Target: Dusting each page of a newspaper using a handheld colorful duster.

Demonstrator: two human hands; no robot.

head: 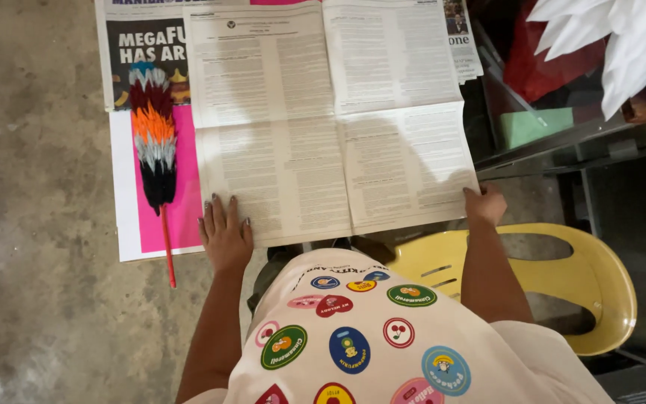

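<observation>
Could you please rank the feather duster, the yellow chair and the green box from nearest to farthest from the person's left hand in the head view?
From the left hand:
1. Feather duster, just to its left on the pink sheet.
2. Yellow chair, off to the right, beyond the right hand.
3. Green box, farthest, upper right on the shelf.

I see bare concrete floor (pixel 31 247) open on my left. A feather duster (pixel 155 142) lies beside the newspaper (pixel 323 120); a yellow chair (pixel 562 277) and cluttered shelf (pixel 562 135) crowd my right.
</observation>
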